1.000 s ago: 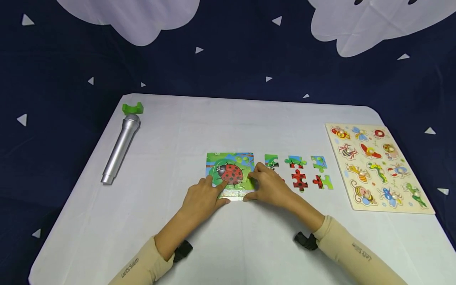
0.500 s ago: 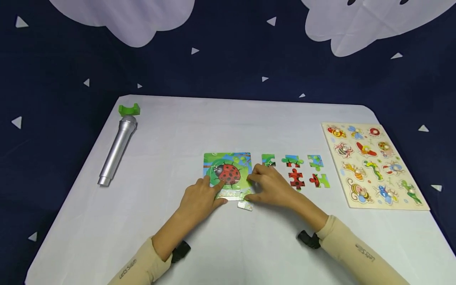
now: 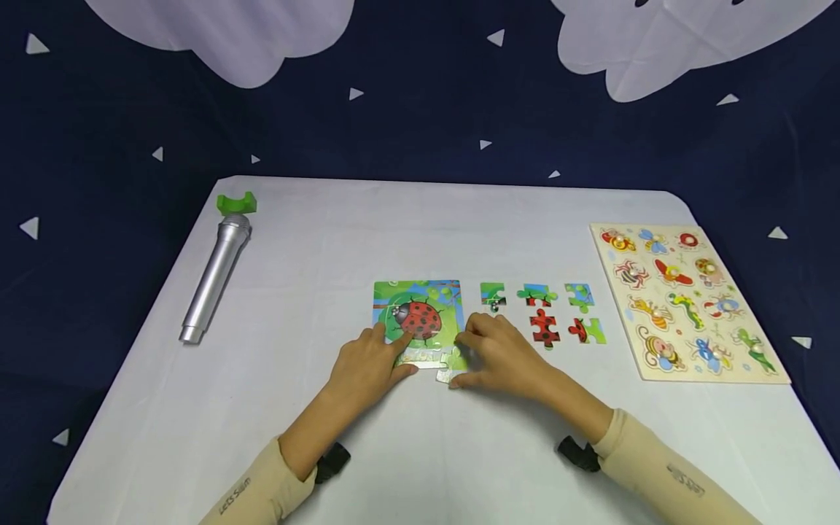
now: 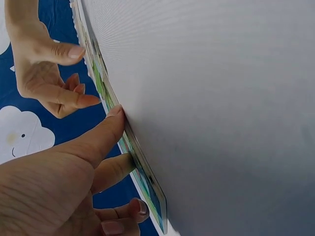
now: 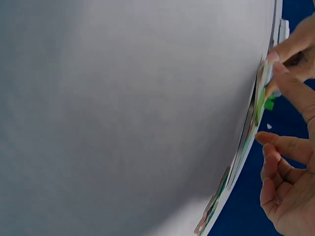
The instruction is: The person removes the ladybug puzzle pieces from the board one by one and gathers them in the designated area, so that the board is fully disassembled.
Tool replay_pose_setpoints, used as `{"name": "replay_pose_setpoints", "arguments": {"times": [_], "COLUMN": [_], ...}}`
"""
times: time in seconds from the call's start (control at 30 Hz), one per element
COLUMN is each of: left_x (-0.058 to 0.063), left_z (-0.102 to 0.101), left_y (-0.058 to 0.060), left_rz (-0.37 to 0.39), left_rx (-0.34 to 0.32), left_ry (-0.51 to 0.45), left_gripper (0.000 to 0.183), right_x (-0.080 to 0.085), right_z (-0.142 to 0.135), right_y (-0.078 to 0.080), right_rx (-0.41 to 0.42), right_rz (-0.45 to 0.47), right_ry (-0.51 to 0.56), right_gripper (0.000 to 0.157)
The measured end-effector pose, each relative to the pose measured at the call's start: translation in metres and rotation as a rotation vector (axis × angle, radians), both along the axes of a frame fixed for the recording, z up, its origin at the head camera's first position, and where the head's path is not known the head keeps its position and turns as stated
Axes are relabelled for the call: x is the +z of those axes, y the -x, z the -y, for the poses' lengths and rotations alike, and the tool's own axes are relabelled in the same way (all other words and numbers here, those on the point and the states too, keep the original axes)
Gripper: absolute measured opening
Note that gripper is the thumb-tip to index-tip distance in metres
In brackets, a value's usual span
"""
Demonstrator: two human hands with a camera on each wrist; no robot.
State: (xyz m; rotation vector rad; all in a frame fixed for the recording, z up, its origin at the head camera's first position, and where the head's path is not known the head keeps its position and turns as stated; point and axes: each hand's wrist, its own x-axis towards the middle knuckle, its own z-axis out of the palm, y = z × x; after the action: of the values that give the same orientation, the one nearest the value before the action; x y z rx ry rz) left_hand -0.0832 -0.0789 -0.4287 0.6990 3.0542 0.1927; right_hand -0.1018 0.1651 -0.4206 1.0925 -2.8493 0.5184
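Note:
A square ladybug jigsaw puzzle (image 3: 420, 313) lies flat on the table in the head view. My left hand (image 3: 362, 366) rests on it, index finger on the picture and thumb along its front edge. A puzzle piece (image 3: 444, 376) juts past the front edge near the right corner. Over that corner is my right hand (image 3: 505, 357), its thumb and index fingertips spread around the piece. In the left wrist view, my left thumb and index finger (image 4: 112, 169) touch the puzzle's edge. The right wrist view has a gap between the right thumb and index finger (image 5: 288, 147).
Several loose jigsaw pieces (image 3: 545, 328) lie in two rows to the right. Farther right is a wooden insect peg board (image 3: 689, 306). A silver toy microphone (image 3: 215, 281) and a green cradle-shaped block (image 3: 237, 203) lie at the left on the white table (image 3: 315, 248).
A puzzle piece has come out past the puzzle's front edge. My right hand has shifted slightly toward me; my left hand stays on the puzzle. The head view has shifted a little.

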Motion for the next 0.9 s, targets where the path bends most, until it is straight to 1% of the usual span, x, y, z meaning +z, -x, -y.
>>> {"name": "replay_pose_setpoints", "arguments": {"times": [0.13, 0.23, 0.43, 0.6, 0.73, 0.83, 0.9], "left_x": [0.0, 0.0, -0.001, -0.002, -0.002, -0.001, -0.001], "left_z": [-0.001, -0.002, -0.004, -0.005, -0.003, 0.0, 0.002], "left_y": [0.0, 0.0, 0.0, 0.001, 0.0, 0.0, 0.0], "left_rz": [-0.006, -0.009, -0.011, -0.015, -0.01, 0.003, 0.013], "left_rx": [-0.003, -0.007, -0.014, -0.018, -0.015, -0.006, -0.005], "left_ry": [-0.005, -0.007, -0.008, -0.01, -0.009, -0.011, -0.015], "left_gripper": [0.056, 0.056, 0.056, 0.056, 0.056, 0.055, 0.055], "right_x": [0.0, -0.001, -0.002, -0.002, 0.003, 0.011, 0.015], "right_z": [0.001, 0.003, 0.003, -0.001, -0.013, -0.032, -0.048], "right_y": [-0.006, -0.009, -0.014, -0.013, -0.013, -0.014, -0.015], "right_rx": [0.018, 0.029, 0.015, 0.033, 0.041, 0.032, 0.018], "right_rz": [-0.042, -0.047, -0.017, -0.013, 0.025, 0.09, 0.115], "right_ry": [-0.047, -0.067, -0.079, -0.071, -0.066, -0.057, -0.055], "right_gripper": [0.061, 0.058, 0.055, 0.05, 0.051, 0.054, 0.054]}}
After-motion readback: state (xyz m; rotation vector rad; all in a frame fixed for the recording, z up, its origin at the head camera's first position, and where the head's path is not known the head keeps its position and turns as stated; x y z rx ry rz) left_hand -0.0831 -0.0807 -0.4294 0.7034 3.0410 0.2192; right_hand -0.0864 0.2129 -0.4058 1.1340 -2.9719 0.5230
